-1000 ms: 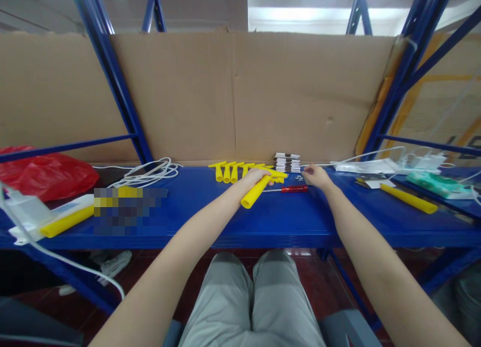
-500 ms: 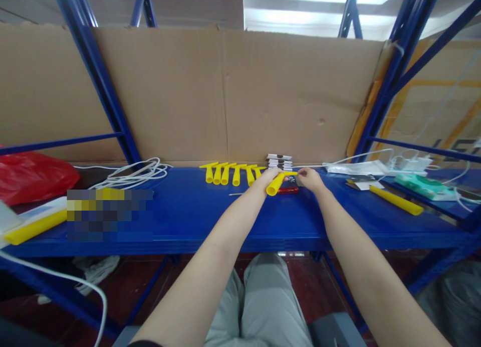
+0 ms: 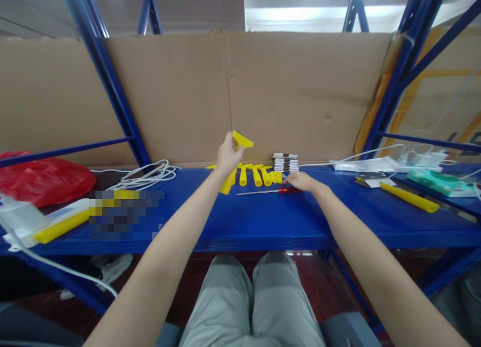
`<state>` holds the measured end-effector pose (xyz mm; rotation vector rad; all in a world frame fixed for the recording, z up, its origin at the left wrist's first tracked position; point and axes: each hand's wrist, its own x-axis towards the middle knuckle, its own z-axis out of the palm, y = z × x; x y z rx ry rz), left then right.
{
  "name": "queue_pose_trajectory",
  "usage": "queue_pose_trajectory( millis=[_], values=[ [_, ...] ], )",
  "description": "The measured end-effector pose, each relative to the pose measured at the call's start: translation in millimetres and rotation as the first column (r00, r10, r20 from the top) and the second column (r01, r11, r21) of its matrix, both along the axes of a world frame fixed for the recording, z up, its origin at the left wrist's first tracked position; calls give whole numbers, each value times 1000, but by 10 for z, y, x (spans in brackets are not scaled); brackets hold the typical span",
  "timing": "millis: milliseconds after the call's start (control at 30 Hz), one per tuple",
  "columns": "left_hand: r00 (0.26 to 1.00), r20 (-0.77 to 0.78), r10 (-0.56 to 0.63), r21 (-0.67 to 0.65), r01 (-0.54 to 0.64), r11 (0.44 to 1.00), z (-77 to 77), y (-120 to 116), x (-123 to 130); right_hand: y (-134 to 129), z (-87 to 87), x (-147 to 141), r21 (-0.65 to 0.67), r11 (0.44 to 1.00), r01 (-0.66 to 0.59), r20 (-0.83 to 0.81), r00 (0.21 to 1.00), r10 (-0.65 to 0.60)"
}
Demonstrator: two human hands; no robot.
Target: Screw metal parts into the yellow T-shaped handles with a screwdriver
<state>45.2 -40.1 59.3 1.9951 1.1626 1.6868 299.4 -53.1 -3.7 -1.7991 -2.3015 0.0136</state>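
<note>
My left hand (image 3: pixel 228 159) is raised above the bench, closed around a yellow scraper (image 3: pixel 242 139). Its wide head points up and to the right, and the tube handle shows below the wrist. In a row behind it lie several more yellow scrapers (image 3: pixel 257 175) with tube handles. Low over the bench, my right hand (image 3: pixel 301 180) has its fingers bent together beside a cluster of small yellow pieces (image 3: pixel 276 177). What those fingers pinch is hidden. Just under that hand lies a screwdriver (image 3: pixel 288 189) with a red handle, its shaft pointing left.
Behind the right hand stands a stack of small white-and-black packs (image 3: pixel 285 163). A yellow tube (image 3: pixel 409 197) and a green packet (image 3: pixel 436 181) lie at the right. Coiled white cable (image 3: pixel 150 175) and a red plastic bag (image 3: pixel 45 179) are at the left. Cardboard (image 3: pixel 293 96) closes the back.
My left hand has carried the scraper up and left, and turned its head upward. My right hand has shifted slightly left and lower, over the screwdriver handle. The small yellow pieces are now uncovered.
</note>
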Motion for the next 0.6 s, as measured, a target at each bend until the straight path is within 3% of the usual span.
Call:
queue_pose_trajectory(
  millis=[133, 233, 433, 600],
  values=[
    [922, -248, 297, 135, -270, 953, -137, -196, -227, -23, 21, -86, -77, 997, 24, 118, 993, -15],
    [858, -338, 386, 153, -354, 923, -314, -338, -240, 0, 4, -98, -56, 998, 35, 132, 991, -27],
    [816, -450, 363, 194, -307, 932, -494, -435, -245, 178, -103, -5, -36, 995, 98, -5, 995, -98],
    [777, -565, 279, 278, -139, 951, -519, -426, -237, 320, -161, 37, -35, 983, 181, -76, 980, -183]
  ],
)
